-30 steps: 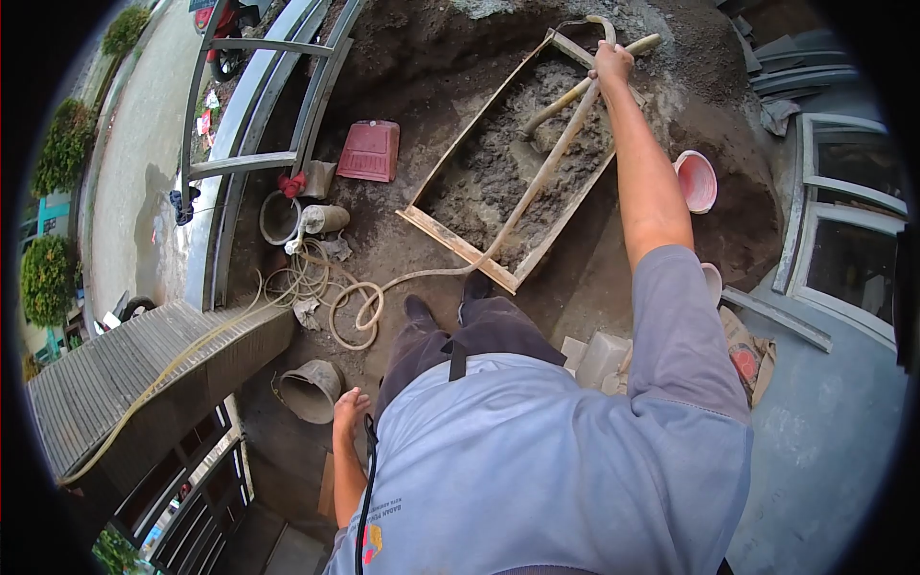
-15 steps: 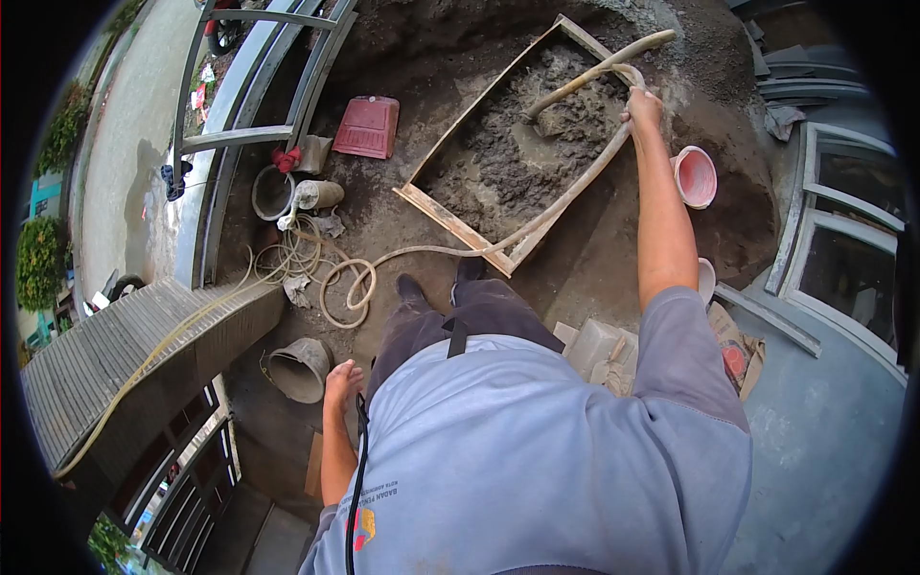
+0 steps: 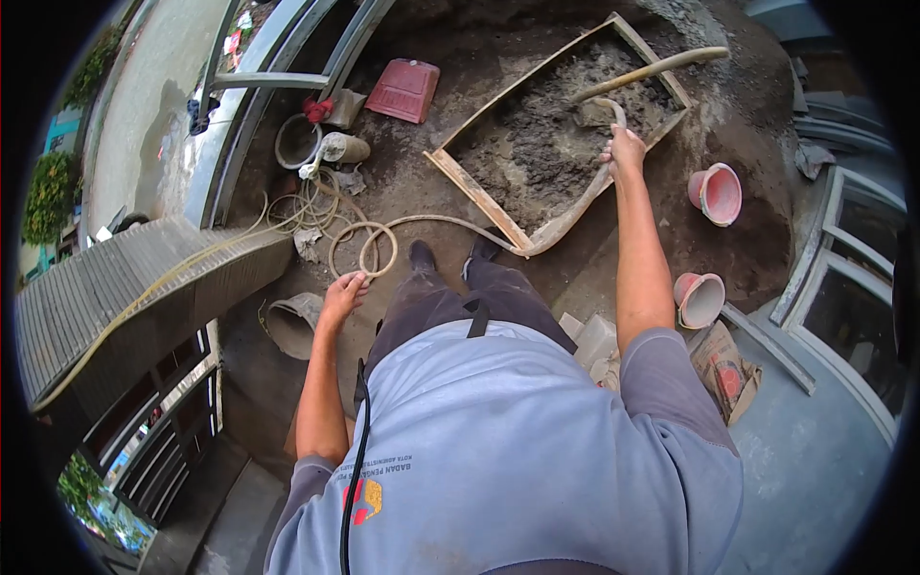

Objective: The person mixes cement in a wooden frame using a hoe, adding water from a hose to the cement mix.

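Note:
My right hand (image 3: 626,151) is closed around a pale hose (image 3: 565,222) close to its end, over the right side of a wooden-framed box (image 3: 476,196). Inside the box lies wet grey mortar (image 3: 546,144). A hoe's wooden handle (image 3: 661,70) slants across the box's far end, its blade in the mortar beside the hose end. My left hand (image 3: 343,299) hangs near my left hip, fingers loosely curled with nothing visible in them. From above, its fingertips appear beside a loop of the hose on the ground; contact is not visible.
Two pink buckets (image 3: 717,195) (image 3: 701,300) stand on the right, near a torn paper sack (image 3: 724,369). A red plastic tray (image 3: 403,90) lies beyond the box. Tangled hose (image 3: 311,206) and a tipped bucket (image 3: 290,326) are on the left. Window frames (image 3: 848,259) lean at right.
My right hand has lowered the hose end toward the mortar by the hoe blade. My left hand has moved forward from my side. The view has shifted slightly.

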Available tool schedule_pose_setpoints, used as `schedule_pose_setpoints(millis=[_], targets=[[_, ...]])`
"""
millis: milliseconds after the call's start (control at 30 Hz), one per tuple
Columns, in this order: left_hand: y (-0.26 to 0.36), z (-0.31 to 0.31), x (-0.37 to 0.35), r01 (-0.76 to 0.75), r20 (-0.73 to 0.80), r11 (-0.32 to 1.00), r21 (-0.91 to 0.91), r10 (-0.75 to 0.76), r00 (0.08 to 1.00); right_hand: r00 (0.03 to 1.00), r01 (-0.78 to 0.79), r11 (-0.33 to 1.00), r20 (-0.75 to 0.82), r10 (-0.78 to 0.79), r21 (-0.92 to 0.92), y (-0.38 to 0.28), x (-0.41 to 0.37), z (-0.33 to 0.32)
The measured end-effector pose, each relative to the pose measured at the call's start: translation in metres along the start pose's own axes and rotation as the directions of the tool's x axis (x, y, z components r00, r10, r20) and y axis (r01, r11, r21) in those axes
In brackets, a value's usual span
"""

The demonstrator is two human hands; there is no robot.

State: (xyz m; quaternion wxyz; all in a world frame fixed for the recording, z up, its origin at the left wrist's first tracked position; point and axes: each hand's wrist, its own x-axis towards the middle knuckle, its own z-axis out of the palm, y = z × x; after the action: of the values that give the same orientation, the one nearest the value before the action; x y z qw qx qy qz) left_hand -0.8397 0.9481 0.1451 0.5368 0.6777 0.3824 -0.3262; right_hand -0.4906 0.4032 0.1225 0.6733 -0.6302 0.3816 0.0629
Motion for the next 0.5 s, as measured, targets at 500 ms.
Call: schedule_pose_setpoints(millis=[500], targets=[[-0.03, -0.124, 0.101, -0.125, -0.233, 0.96, 0.249, 0.185, 0.955, 1.0, -0.025, 1.0, 0.001, 0.025, 0.008, 0.101, -0.036, 0.061]])
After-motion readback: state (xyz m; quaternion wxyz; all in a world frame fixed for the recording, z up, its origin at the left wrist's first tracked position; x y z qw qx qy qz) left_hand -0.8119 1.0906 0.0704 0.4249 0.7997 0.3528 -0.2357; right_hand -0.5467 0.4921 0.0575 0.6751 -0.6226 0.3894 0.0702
